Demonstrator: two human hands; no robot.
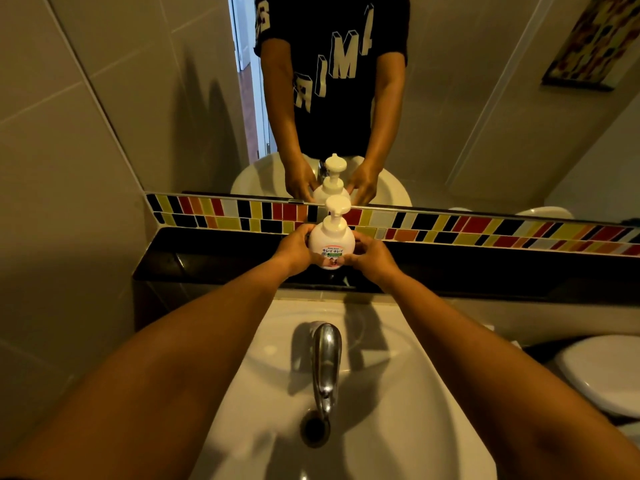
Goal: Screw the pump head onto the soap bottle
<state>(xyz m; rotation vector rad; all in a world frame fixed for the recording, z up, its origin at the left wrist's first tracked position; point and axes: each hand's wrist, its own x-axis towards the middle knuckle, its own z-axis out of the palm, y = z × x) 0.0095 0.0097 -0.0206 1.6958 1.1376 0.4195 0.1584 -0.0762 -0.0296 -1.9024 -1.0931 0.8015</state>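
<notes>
A round white soap bottle with a coloured label stands upright on the dark ledge behind the sink. Its white pump head sits on top of the bottle neck, nozzle pointing toward me. My left hand cups the bottle's left side. My right hand wraps the right side, fingertips on the lower label. Both hands touch the bottle body, neither touches the pump head.
A white sink with a chrome tap lies below my arms. A mirror above a coloured tile strip reflects the bottle and a person. A white toilet lid is at the right.
</notes>
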